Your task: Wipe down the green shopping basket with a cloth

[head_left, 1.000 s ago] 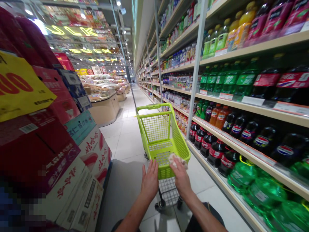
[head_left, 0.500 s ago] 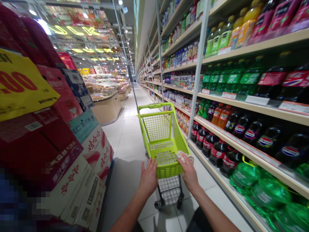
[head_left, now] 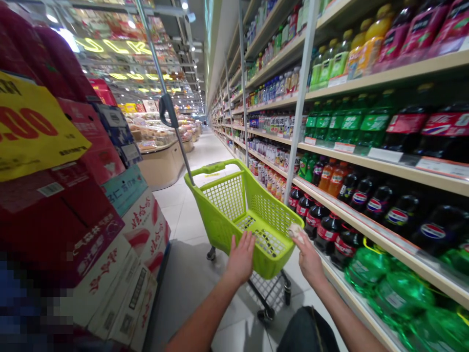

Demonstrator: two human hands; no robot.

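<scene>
A lime-green plastic shopping cart [head_left: 234,215] stands in the aisle just ahead of me, turned a little to the left. My left hand [head_left: 241,258] lies on its near rim with the fingers stretched out flat. My right hand [head_left: 308,256] rests at the cart's right near corner, closed on a small pale crumpled piece of paper or cloth [head_left: 296,232]. The cart's basket looks empty. A long pole handle [head_left: 169,110] rises from the cart's far left side.
On the right run long shelves [head_left: 366,161] of soft drink bottles, dark cola at knee height and green bottles [head_left: 399,298] lowest. Stacked red and white cartons [head_left: 120,274] with a yellow price sign [head_left: 32,127] crowd the left. The tiled aisle [head_left: 190,215] runs ahead toward display islands.
The cart has swung to the left and its pole handle has tipped leftward. Both hands have followed the rim, the right one moving further right.
</scene>
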